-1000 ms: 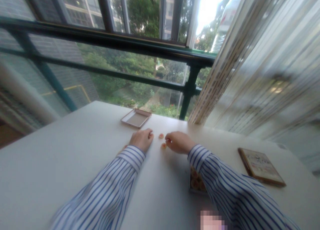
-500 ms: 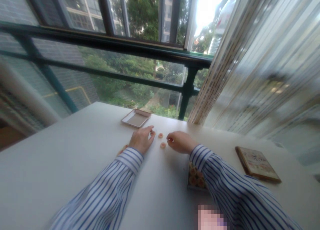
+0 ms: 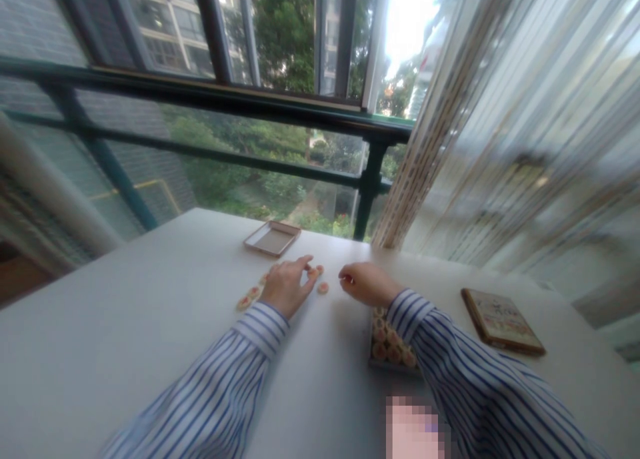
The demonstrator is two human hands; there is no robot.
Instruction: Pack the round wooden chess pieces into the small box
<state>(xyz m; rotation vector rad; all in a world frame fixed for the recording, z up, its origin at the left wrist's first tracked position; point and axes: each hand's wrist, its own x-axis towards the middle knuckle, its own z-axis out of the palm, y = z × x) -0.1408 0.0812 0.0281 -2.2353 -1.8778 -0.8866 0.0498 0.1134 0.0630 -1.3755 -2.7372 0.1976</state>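
Observation:
My left hand [image 3: 289, 287] is over the white table's middle, thumb and forefinger closing around a small round piece [image 3: 313, 272]. Just right of it lie two more round pieces, one behind [image 3: 321, 270] and one nearer [image 3: 323, 288]. A row of similar pieces [image 3: 254, 292] sits left of my left hand, partly hidden by it. My right hand [image 3: 367, 284] hovers to the right with curled fingers pressed together; whatever they may hold is too hidden to name. Under my right wrist, a box of round pieces [image 3: 387, 342] is partly covered by the sleeve.
An open, shallow tray-like lid [image 3: 273, 238] lies near the table's back edge. A flat box with a picture on top [image 3: 503, 320] rests on the right side of the table [image 3: 165, 299]. Behind stand a green railing [image 3: 240, 159] and a string curtain [image 3: 430, 132].
My left hand has shifted slightly right with its piece, uncovering more of the row beside it. My right hand has moved slightly right, away from the loose pieces.

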